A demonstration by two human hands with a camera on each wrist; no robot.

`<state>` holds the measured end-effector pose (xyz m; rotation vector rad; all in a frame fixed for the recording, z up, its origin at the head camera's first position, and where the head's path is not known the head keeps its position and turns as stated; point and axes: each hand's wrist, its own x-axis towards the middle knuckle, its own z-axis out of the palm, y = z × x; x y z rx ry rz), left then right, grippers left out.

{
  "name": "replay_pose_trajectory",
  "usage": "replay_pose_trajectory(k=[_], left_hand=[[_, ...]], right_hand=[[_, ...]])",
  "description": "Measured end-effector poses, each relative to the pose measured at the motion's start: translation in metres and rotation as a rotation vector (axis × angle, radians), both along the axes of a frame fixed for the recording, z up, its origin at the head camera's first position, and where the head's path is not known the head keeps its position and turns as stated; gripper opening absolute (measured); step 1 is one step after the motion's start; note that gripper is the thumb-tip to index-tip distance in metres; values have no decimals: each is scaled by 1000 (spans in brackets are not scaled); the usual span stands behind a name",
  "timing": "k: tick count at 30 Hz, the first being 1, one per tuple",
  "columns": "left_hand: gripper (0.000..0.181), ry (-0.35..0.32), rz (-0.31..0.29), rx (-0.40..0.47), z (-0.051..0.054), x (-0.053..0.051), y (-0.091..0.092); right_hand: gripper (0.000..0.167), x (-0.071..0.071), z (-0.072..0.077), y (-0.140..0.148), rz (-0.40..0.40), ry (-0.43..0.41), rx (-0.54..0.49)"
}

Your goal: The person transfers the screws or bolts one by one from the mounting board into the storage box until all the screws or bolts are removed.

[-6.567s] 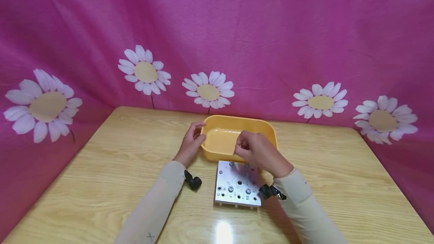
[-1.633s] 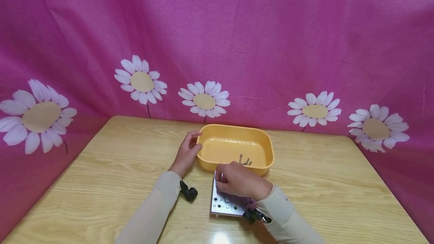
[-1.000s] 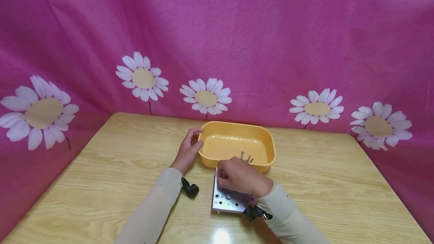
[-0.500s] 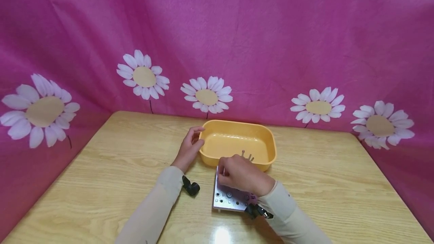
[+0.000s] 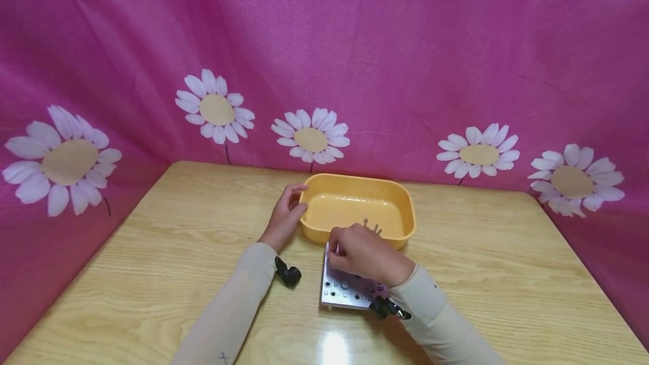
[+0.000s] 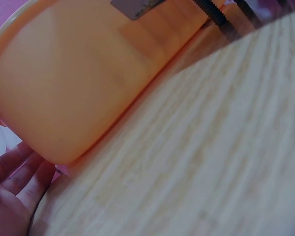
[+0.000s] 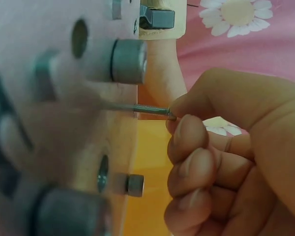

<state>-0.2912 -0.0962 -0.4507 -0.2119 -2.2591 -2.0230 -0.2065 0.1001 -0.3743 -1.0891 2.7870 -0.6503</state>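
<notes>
My right hand point(image 5: 362, 255) is over the far left part of a silver metal plate point(image 5: 342, 297). In the right wrist view, its thumb and index finger pinch one end of a thin metal screw point(image 7: 152, 110), which points at the plate's face; I cannot tell whether its tip is in a hole. Screw heads point(image 7: 130, 61) stand out from the plate around it, among open holes. At the yellow tray point(image 5: 355, 180), my left hand point(image 5: 285, 216) rests with thumb and fingers against the left end. Left wrist view shows those fingers point(image 6: 27, 179) fairly straight along the tray's outside.
Several loose screws point(image 5: 376, 228) lean in the tray's near right part, partly behind my right hand. Threaded screw ends point(image 6: 211, 11) stick out below the raised plate. The wooden table point(image 5: 507, 275) meets a pink flowered curtain point(image 5: 385, 72) at the back.
Earlier my right hand was above the tray's near rim; it has since come down leftward to the plate's far left part. Over the last second it barely moves. My left hand stays at the tray.
</notes>
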Motion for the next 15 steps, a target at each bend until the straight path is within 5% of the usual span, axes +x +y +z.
replay_pose_trajectory(k=[15], left_hand=[[39,42,9,9,-3,0,1]], right_hand=[[6,-2,15,11,-16,31,-44]])
